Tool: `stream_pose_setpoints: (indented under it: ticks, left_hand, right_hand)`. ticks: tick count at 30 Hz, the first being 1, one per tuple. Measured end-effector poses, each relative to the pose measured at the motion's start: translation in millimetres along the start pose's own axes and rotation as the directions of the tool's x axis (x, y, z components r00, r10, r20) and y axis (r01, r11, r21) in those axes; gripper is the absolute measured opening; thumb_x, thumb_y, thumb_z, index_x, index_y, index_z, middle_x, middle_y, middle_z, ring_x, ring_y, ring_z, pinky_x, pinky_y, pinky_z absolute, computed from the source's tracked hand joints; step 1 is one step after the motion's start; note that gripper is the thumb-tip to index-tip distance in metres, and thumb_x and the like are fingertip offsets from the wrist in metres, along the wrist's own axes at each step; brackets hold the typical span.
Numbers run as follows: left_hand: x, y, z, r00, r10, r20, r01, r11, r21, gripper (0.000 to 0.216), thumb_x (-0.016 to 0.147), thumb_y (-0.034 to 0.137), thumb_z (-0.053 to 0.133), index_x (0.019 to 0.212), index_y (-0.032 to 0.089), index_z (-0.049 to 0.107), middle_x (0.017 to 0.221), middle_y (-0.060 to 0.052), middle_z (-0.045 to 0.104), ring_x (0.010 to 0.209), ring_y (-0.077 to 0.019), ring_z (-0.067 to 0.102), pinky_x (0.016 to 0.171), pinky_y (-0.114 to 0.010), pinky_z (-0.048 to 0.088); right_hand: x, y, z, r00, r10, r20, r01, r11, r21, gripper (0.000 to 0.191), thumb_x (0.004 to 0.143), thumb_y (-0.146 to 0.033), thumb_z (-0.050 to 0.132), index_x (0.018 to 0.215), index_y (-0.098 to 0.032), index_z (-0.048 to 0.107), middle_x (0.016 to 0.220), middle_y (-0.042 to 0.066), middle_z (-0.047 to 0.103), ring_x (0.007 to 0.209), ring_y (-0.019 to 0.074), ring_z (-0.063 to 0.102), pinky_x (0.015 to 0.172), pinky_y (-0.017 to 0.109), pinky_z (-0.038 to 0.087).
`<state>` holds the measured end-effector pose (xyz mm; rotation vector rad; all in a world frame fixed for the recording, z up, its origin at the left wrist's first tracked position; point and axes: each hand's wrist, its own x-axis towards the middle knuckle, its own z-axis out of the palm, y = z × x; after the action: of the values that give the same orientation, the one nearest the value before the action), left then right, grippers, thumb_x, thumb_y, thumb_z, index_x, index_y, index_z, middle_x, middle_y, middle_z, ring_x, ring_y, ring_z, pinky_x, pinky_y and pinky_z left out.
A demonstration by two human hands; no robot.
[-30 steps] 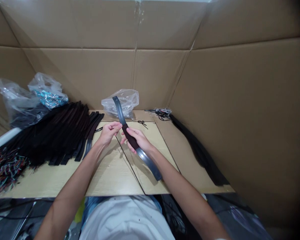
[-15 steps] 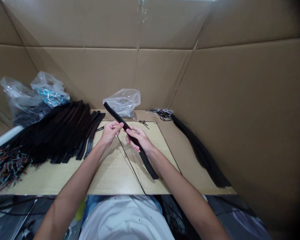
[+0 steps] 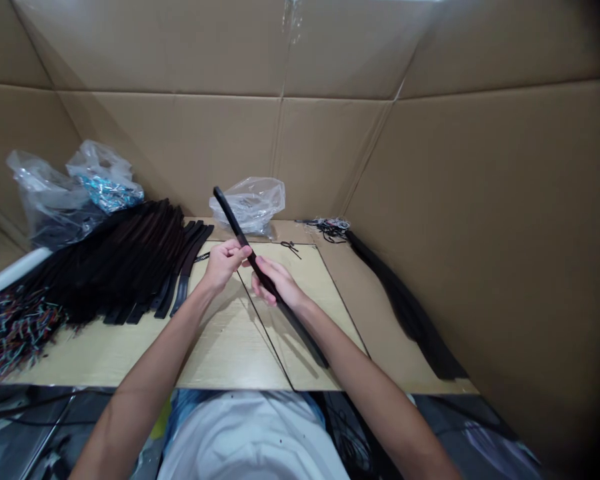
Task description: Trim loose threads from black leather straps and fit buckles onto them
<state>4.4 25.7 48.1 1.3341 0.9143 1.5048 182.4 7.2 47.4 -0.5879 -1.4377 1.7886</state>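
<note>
A long black strip (image 3: pixel 300 327) is held slantwise above the board, its far end raised and its near end toward my right forearm. My left hand (image 3: pixel 223 267) pinches it a little above its middle, thumb on top. Just below, my right hand (image 3: pixel 282 283) is closed round the strip with the thumb along it. From under my left fingers a thin dark cord (image 3: pixel 263 325) runs down to the board's front edge; whether those fingers grip the cord too I cannot tell.
Left lies a big pile of black strips (image 3: pixel 125 260) with coloured thread ends (image 3: pixel 20 333). Clear plastic bags (image 3: pixel 253 200) stand at the back. Small black ties (image 3: pixel 291 249) lie on the board (image 3: pixel 205 360). More black strips (image 3: pixel 405 307) lie right, beside the cardboard wall (image 3: pixel 505 233).
The strip has been turned so its narrow edge faces me, and its far end has risen. Both hands keep their hold in nearly the same place. The view has shifted slightly.
</note>
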Motion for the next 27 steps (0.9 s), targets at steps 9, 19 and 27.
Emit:
stream_pose_setpoints:
  ticks: [9, 19, 27]
  left_hand:
    - [0.9, 9.2, -8.4, 0.995, -0.013, 0.095, 0.008, 0.999, 0.045, 0.06, 0.07, 0.07, 0.093, 0.076, 0.016, 0.07, 0.054, 0.004, 0.052, 0.046, -0.0049, 0.03, 0.047, -0.024, 0.017]
    - [-4.3, 9.5, 4.8, 0.984, -0.072, 0.165, 0.101, 0.98, -0.174, 0.067, 0.064, 0.073, 0.097, 0.08, 0.013, 0.072, 0.055, 0.007, 0.046, 0.048, -0.0035, 0.033, 0.053, -0.022, 0.03]
    - [-1.4, 0.8, 3.6, 0.999, -0.053, 0.002, 0.053, 0.998, -0.034, 0.06, 0.067, 0.07, 0.096, 0.075, 0.015, 0.071, 0.057, 0.002, 0.059, 0.045, -0.004, 0.033, 0.047, -0.023, 0.019]
  right_hand:
    - [-11.6, -21.1, -2.0, 0.998, -0.011, 0.06, 0.01, 1.0, 0.008, 0.054, 0.098, -0.065, 0.07, 0.118, -0.015, 0.068, 0.095, 0.01, 0.083, 0.036, 0.008, 0.052, 0.03, 0.021, 0.034]
    - [-10.8, -12.3, 6.6, 0.999, 0.042, 0.026, -0.042, 0.999, -0.004, 0.062, 0.097, -0.078, 0.062, 0.104, -0.017, 0.067, 0.057, 0.001, 0.07, 0.027, 0.0104, 0.043, 0.025, 0.021, 0.03]
    - [-12.5, -18.9, 5.7, 0.997, -0.03, -0.07, 0.034, 0.998, 0.056, 0.048, 0.097, -0.061, 0.073, 0.117, -0.018, 0.066, 0.087, 0.005, 0.081, 0.031, 0.0052, 0.043, 0.027, 0.018, 0.028]
